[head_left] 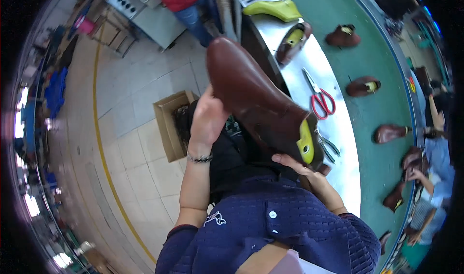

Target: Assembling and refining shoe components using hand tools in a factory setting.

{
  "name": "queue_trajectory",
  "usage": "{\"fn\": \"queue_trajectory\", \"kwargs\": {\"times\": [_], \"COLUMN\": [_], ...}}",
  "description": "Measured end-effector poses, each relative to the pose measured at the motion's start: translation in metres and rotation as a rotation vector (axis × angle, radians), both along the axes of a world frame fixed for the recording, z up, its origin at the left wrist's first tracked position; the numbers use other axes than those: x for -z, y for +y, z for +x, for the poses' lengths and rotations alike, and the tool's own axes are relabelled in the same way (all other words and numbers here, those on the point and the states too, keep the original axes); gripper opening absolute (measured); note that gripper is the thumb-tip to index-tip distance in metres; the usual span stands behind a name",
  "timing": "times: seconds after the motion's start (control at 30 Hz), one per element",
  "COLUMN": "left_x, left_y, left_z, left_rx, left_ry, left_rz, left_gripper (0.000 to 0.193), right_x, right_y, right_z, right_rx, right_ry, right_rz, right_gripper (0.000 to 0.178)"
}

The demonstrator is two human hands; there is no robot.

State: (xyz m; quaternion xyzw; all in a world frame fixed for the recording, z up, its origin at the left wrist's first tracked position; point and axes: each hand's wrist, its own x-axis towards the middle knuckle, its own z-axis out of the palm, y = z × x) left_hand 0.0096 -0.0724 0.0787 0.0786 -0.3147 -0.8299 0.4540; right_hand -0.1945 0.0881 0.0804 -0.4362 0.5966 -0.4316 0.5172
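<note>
A dark brown leather shoe upper (249, 83), stretched over a yellow-green shoe last (305, 141), is held up in front of my body. Its rounded toe points up and away from me. My left hand (209, 115) grips it from below near the toe, fingers hidden behind the leather. At the heel end, my right hand (298, 166) holds it with the thumb showing, and the other fingers are mostly hidden. Red-handled scissors (321, 100) and dark-handled pliers (329, 148) lie on the metal worktop (345, 170) just right of the shoe.
Another brown shoe (294, 43) and a bare yellow-green last (273, 10) rest farther up the worktop. Several shoes, one a brown shoe (363, 86), sit on the green conveyor belt (369, 177). A cardboard box (166, 129) stands on the floor at left. People sit or stand nearby.
</note>
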Motion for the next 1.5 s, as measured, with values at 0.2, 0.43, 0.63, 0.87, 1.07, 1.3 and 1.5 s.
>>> {"fn": "queue_trajectory", "kwargs": {"times": [0.2, 0.43, 0.63, 0.87, 1.07, 1.3, 1.5], "left_x": [-0.026, -0.038, -0.040, -0.025, -0.019, -0.005, 0.025], "left_y": [-0.017, -0.018, -0.020, -0.024, -0.022, -0.012, 0.015], "left_z": [0.007, -0.007, -0.016, -0.031, -0.026, 0.007, 0.003], "left_rx": [-0.062, -0.127, -0.164, -0.337, -0.428, 0.074, 0.158], "left_ry": [-0.520, -0.531, -0.587, -0.657, -0.895, -0.502, -0.498], "left_rz": [-0.162, -0.175, -0.172, -0.219, -0.301, -0.073, 0.129], "left_gripper": [0.063, 0.062, 0.059, 0.055, 0.057, 0.088, 0.093], "right_x": [0.016, 0.004, 0.009, 0.029, 0.026, 0.007, 0.029], "right_y": [-0.011, -0.013, -0.019, -0.016, -0.012, -0.008, -0.062], "right_z": [0.017, 0.013, 0.016, 0.015, 0.021, 0.014, -0.047], "right_rx": [-0.153, -0.185, -0.206, -0.181, -0.144, -0.255, -0.246], "right_ry": [0.189, 0.293, 0.097, 0.099, 0.189, -0.001, -0.291], "right_rz": [-0.502, -0.420, -0.278, -0.373, -0.335, -0.222, 0.019], "right_gripper": [0.098, 0.093, 0.087, 0.089, 0.095, 0.107, 0.073]}}
